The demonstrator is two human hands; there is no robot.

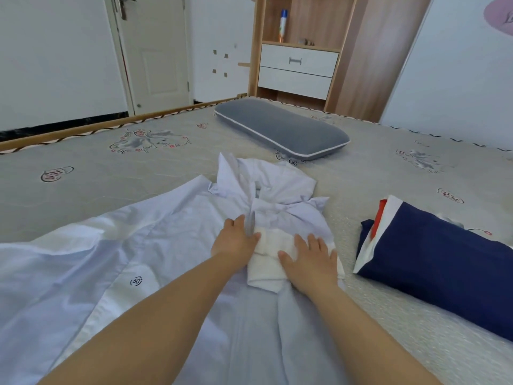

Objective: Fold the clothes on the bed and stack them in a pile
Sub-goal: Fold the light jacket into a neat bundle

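While my left hand and right hand press flat-fingered on the white collar, the navy folded garment lies right of it.

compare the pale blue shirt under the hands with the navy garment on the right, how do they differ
The pale blue shirt lies spread out and rumpled, unfolded; the navy garment is folded into a compact block. The shirt is one light colour; the navy garment shows red and white trim. Both hands press on the shirt; nothing touches the navy garment. Both lie on the bed.
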